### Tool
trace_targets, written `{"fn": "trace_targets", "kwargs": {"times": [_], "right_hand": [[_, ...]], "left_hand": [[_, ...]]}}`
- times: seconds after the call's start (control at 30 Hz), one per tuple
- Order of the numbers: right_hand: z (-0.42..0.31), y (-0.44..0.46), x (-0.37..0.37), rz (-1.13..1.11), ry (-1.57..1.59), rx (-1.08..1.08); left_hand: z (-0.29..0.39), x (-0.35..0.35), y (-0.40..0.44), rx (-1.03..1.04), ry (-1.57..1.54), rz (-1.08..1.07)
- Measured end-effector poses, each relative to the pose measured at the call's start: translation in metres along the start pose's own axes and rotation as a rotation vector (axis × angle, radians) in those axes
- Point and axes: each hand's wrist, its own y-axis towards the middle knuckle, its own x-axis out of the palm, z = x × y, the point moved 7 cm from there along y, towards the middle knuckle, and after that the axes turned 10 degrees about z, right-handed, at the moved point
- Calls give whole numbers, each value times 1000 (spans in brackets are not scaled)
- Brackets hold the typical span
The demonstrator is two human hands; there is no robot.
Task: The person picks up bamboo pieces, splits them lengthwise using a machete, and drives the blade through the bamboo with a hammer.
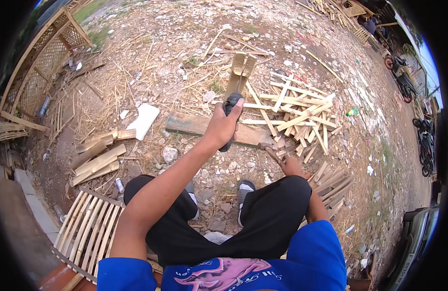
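Observation:
My left hand (223, 125) is wrapped around a thick black handle (228, 144), held out in front of my knees. Beyond its far end is a split bamboo piece (233, 82), with a dark thin line in the split that looks like a blade. A wooden plank (195, 125) lies on the ground beneath that hand. Low on the right, my right hand (292, 167) closes on a hammer (273, 155), its dark head near the plank's right end. The hammer's grip is partly covered by the fingers.
Cut bamboo strips (301, 104) are heaped beyond the plank, with more bamboo pieces (333, 186) by my right knee. Split bamboo lengths (100, 157) and a white scrap (145, 121) lie to the left. A slatted bamboo frame (90, 230) is beside me. Motorcycles (403, 80) stand far right.

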Motion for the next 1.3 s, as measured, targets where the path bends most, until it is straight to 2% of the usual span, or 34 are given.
{"fn": "trace_targets", "kwargs": {"times": [0.03,0.07,0.17,0.23,0.27,0.3,0.33,0.37,0.43,0.5,0.57,0.6,0.7,0.73,0.8,0.9,1.07,1.17,1.2,1.3], "right_hand": [[7,-1,11,-32,-10,-14],[13,2,24,-72,-95,-150],[-7,38,-4,-101,111,-284],[-69,49,-85,-162,269,-147],[-99,50,-116,-162,480,-92],[-128,53,-135,-193,590,-122],[-192,23,-166,-384,900,41],[-221,6,-171,-432,1009,38],[-264,-19,-175,-329,1127,80],[-267,-12,-150,-234,1329,106],[-266,-21,-143,-243,1592,190],[-268,-26,-142,-249,1730,234],[-256,-27,-136,-295,1622,162],[-250,-26,-133,-271,1633,228],[-248,-28,-139,-246,1566,221],[-250,-31,-150,-268,1446,168],[-263,-36,-147,-358,1242,2],[-265,-45,-158,-397,1045,-60],[-267,-47,-161,-365,1007,-85],[-265,-36,-148,-344,910,-147]], "left_hand": [[-2,3,-1,-8,-31,14],[-6,6,-1,-18,-58,27],[-11,10,-7,-12,-90,31],[-13,14,-9,-16,-139,19],[-16,18,-7,-21,-180,-4],[-21,23,-3,-27,-220,-29],[-30,27,-3,-46,-250,-56],[-33,30,-5,-2,-264,-51],[-26,38,-9,53,-339,-79],[-19,30,-10,138,-97,-44],[1,13,-20,89,237,-144],[17,1,-18,106,516,-133],[67,-34,-15,807,668,239],[77,-40,-14,925,669,295],[99,-51,-19,1161,664,412],[105,-41,-13,1213,649,374],[109,-28,0,1183,688,358],[99,-35,26,989,858,269],[98,-40,24,970,773,284],[87,-53,26,779,927,261]]}}
